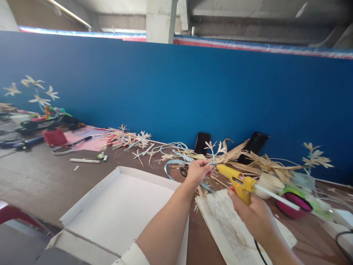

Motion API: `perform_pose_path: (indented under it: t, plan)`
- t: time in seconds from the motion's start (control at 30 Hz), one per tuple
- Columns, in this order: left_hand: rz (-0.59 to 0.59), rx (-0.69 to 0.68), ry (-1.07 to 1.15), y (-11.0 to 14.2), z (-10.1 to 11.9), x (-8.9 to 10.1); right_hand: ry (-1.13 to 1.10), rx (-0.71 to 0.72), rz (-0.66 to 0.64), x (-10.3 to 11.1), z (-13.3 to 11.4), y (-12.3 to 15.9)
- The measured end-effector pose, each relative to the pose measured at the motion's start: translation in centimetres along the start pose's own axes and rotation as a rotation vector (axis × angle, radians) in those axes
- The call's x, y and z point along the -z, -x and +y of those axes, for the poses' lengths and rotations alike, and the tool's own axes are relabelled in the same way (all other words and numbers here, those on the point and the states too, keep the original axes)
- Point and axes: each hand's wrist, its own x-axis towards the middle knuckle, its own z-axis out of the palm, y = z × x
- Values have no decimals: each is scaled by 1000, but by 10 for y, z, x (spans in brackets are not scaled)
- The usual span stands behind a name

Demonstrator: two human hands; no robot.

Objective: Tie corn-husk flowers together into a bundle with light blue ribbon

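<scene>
My right hand (pixel 252 213) is wrapped round the handle of a yellow hot glue gun (pixel 237 180), with a long white glue stick (pixel 278 197) poking out of its back end. The gun's nozzle points left and is close to the fingers of my left hand (pixel 198 172). Those fingers pinch the blue stem of a dried-husk flower (pixel 216 148), whose pale petals stand above the hand. Light-blue ribbon (pixel 176 162) loops behind and beside my left hand. Dark scissors handles (pixel 183 170) lie just left of it, their blades hidden.
An open white cardboard box (pixel 132 206) lies in front left. Printed paper (pixel 223 224) is under the glue gun. Dried husks (pixel 256 162), two dark phones (pixel 202 142) and a cream cup (pixel 270 184) sit behind. A blue partition (pixel 176 92) borders the table. Finished-looking flowers (pixel 316 158) stand right.
</scene>
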Motion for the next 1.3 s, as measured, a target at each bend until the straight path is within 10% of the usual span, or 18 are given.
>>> perform_pose_path:
  t: [0.6,1.0,1.3]
  plan:
    - [7,10,23,1,2,0,-417,-194,62,16,40,-5]
    - [7,31,1,2,1,1,-915,-847,-149,7,113,-51]
    - [-28,0,-9,-1,-5,3,-776,-790,-224,13,116,-50]
